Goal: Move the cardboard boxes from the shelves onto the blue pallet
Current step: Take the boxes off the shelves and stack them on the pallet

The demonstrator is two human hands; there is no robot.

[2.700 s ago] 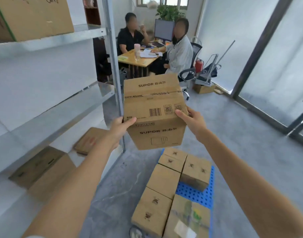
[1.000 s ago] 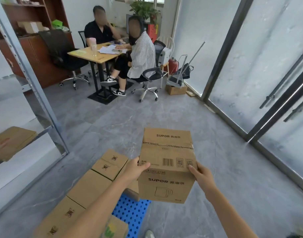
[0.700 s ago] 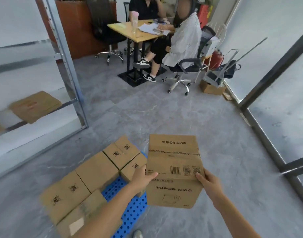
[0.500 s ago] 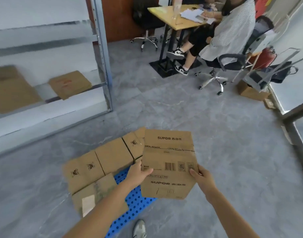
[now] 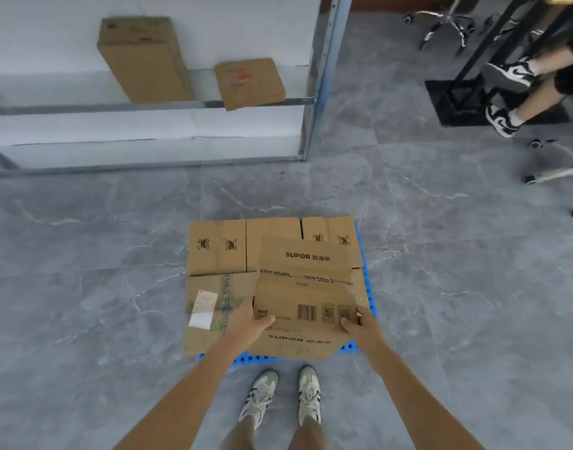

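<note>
I hold a cardboard box printed SUPOR [image 5: 306, 287] between both hands, above the near right part of the blue pallet [image 5: 246, 358]. My left hand [image 5: 249, 323] grips its left side and my right hand [image 5: 359, 326] its right side. Several cardboard boxes lie flat on the pallet, among them one with a white label [image 5: 210, 310] at the near left and one with dark emblems [image 5: 217, 246] behind it. On the low metal shelf [image 5: 84, 109] beyond remain a long box [image 5: 144, 58] and a flat box [image 5: 248, 82]. The pallet is mostly hidden under boxes.
My two white shoes [image 5: 283, 397] stand just in front of the pallet. The shelf's metal upright [image 5: 324, 76] rises at the centre back. At the top right are a seated person's legs [image 5: 531, 82], a black table base [image 5: 457, 102] and chair castors [image 5: 551, 170]. Grey tiled floor surrounds the pallet.
I have turned from the shelf to face the pallet head-on and lowered the SUPOR box from chest height to just above the pallet. Both hands have kept their grip throughout.
</note>
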